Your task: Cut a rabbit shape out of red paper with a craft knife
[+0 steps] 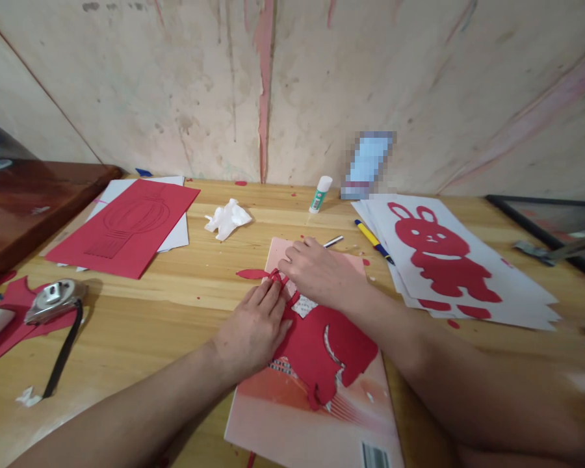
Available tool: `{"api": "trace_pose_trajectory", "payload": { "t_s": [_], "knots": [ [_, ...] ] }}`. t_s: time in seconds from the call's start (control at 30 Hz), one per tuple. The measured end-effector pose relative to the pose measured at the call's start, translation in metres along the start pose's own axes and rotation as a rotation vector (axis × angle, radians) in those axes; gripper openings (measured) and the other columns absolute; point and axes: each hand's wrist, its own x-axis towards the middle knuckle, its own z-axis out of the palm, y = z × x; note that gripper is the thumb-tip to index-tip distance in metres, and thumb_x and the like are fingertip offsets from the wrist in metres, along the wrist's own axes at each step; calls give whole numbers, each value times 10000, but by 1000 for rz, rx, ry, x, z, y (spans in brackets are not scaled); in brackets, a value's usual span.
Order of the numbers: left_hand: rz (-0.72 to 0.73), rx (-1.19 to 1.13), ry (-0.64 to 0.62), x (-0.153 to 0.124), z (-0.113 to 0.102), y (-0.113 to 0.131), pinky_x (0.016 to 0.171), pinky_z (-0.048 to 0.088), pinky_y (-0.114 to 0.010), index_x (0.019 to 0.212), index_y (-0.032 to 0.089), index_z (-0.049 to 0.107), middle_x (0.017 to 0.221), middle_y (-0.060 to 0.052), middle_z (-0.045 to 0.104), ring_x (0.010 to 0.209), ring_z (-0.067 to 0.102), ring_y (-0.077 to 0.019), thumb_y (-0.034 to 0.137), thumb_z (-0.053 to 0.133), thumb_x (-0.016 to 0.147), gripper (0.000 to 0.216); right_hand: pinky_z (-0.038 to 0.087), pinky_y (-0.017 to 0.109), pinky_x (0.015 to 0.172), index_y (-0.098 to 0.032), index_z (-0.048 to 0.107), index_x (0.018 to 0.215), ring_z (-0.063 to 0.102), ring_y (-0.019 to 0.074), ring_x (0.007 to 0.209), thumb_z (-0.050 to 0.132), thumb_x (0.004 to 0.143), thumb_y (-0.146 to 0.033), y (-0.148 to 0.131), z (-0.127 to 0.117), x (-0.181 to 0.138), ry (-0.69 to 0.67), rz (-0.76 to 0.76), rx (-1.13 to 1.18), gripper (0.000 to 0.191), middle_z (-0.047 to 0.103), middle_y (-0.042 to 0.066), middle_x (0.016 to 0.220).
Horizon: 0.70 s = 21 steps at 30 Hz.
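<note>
A red paper cutout (pixel 316 344) with curved slits lies on a pink book or magazine (pixel 312 429). Scraps of printed paper (pixel 303 305) show through its gaps. My left hand (pixel 251 325) rests over the cutout's upper left part, fingers together and closed on a narrow red strip. From the right, my right hand (pixel 316 270) meets it there, fingers curled in a pinch on the same red paper; the fingertips partly hide the spot. A narrow red piece (pixel 252 273) sticks out left of the fingers. Just beyond my right hand shows a thin silver rod-shaped tool (pixel 334 242).
Behind stand a glue stick (pixel 320 195) and crumpled tissue (pixel 228 219). Red paper with a lantern drawing (pixel 127 227) and a tape measure (pixel 56 300) lie left. At right are a yellow-blue pen (pixel 374 241) and white sheets with a red rabbit cutout (pixel 439 244). A blurred phone (pixel 369 164) leans on the wall.
</note>
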Motion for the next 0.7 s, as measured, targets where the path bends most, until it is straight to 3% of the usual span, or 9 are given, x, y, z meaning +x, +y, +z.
{"api": "trace_pose_trajectory", "payload": {
  "t_s": [0.2, 0.7],
  "knots": [
    [-21, -29, 8, 1, 0, -1, 1061, 378, -461, 1274, 21, 511, 1302, -205, 547, 1286, 440, -307, 304, 383, 963, 440, 325, 361, 717, -116, 674, 904, 566, 268, 895, 488, 878, -112, -10, -11, 1, -137, 81, 18, 188, 670, 139, 888],
    [-27, -43, 34, 2, 1, -1, 1050, 375, -448, 1236, 40, 541, 1258, -196, 583, 1268, 461, -295, 311, 374, 963, 419, 319, 348, 694, -134, 676, 868, 566, 261, 887, 493, 863, -112, -8, -5, 2, -97, 70, 22, 184, 663, 135, 876]
  ]
}}
